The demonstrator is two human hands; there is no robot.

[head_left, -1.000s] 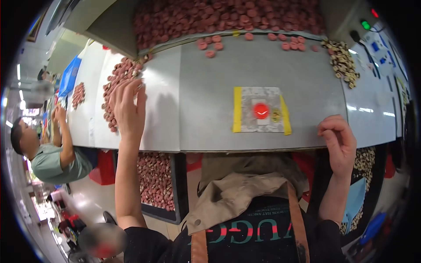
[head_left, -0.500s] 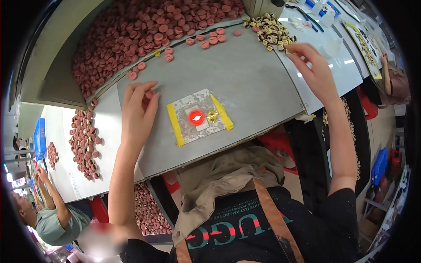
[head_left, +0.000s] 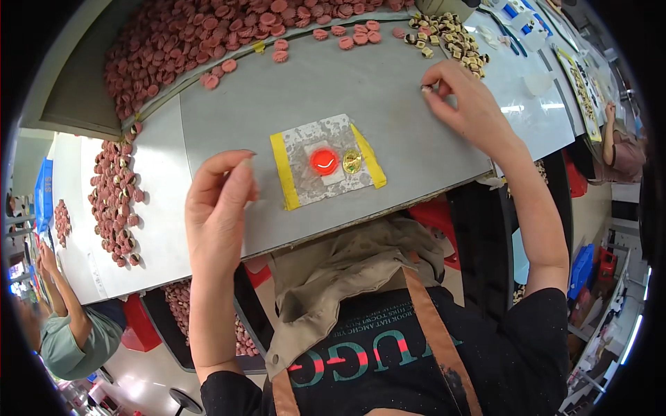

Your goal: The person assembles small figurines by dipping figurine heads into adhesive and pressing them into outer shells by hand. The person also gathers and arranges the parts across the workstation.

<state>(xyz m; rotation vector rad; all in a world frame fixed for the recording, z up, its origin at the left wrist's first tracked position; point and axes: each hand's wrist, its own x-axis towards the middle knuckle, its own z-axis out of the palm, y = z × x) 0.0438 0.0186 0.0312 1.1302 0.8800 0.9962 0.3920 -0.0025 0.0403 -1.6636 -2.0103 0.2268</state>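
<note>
My left hand (head_left: pixel 220 197) hovers over the near left of the grey work surface. Its thumb and fingers are curled together, and what they hold, if anything, is hidden. My right hand (head_left: pixel 463 104), over the right side, pinches a small dark-and-cream piece between thumb and forefinger. Between the hands lies a mottled plate (head_left: pixel 303 196) edged with yellow tape (head_left: pixel 284 170). On it are a round, bright red spot (head_left: pixel 324 161) and a gold-coloured disc (head_left: pixel 352 161). Near my right hand is a pile of small cream-and-dark pieces (head_left: pixel 458 43).
A large heap of pink ridged caps (head_left: pixel 208 35) fills the bin at the back, with several loose along its edge. Pink-and-cream pieces (head_left: pixel 114 197) lie at the left. Pliers (head_left: pixel 510 36) rest at the back right. Other people (head_left: pixel 76 333) work at both sides.
My right hand has come away from the cream-and-dark pile, leftward and nearer, with a small piece in its fingers. My left hand has moved nearer me. The whole view has shifted slightly.
</note>
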